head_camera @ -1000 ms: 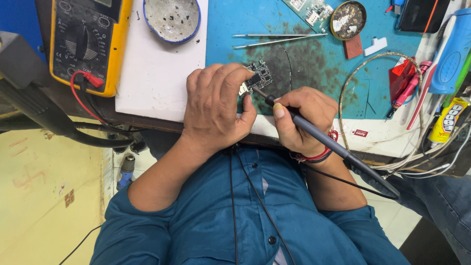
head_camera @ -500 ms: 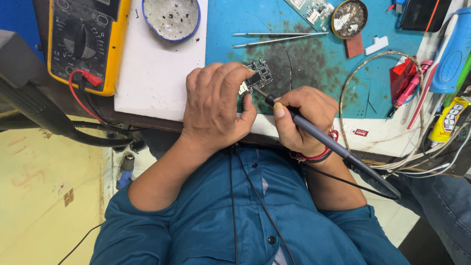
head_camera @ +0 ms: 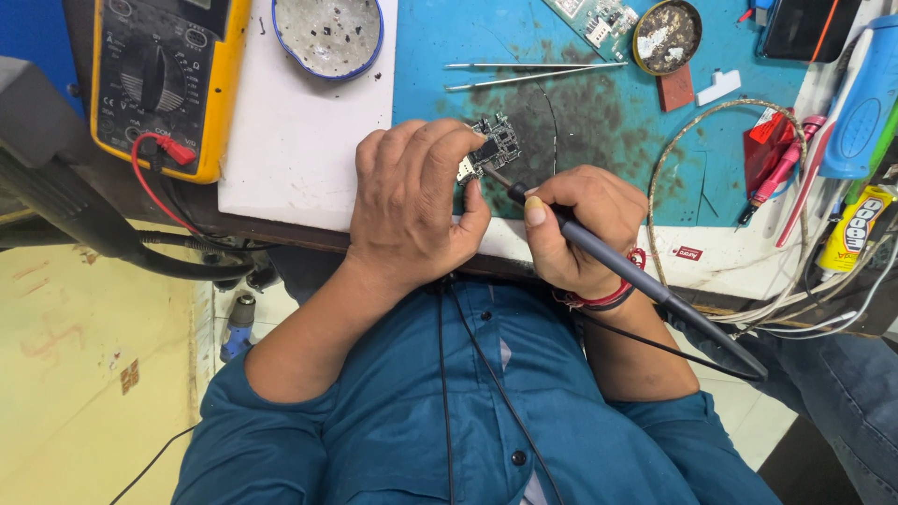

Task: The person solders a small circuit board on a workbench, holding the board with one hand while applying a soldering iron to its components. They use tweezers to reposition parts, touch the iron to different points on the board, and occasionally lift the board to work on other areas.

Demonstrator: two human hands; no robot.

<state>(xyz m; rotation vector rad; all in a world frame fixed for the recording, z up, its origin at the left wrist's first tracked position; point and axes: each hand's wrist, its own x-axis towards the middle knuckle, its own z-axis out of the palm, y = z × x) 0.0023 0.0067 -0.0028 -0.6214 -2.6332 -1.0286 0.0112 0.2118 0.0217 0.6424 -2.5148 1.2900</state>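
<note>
Left hand: my left hand (head_camera: pixel 412 201) sits just left of the frame's centre, fingers curled down over a small circuit board (head_camera: pixel 494 147) and pinching it by its near edge, so it lies flat and cannot slide under the tip.
Board: it rests on the blue work mat (head_camera: pixel 599 150), at the centre of the frame on a dark scorched patch; only its far end shows past my fingertips.
Right hand: my right hand (head_camera: pixel 580 229), right of centre, is closed around a dark soldering iron (head_camera: pixel 617 266) in a pen grip, thumb on top, which I judge steadies the fine tip.
Iron: the tip points up-left and meets the board's edge beside my left thumb; the handle and cord trail off to the lower right, clear of the work.
Wrists: both lie on the table's front edge, for a steadier aim I think.
Tweezers: a pair of tweezers (head_camera: pixel 533 73) lies above the board, near but apart.
Upper left: a yellow multimeter (head_camera: pixel 164 79) with a red lead, and a round dish (head_camera: pixel 327 33) on a white slab (head_camera: pixel 299 140).
Right edge: tools and wires piled aside.
</note>
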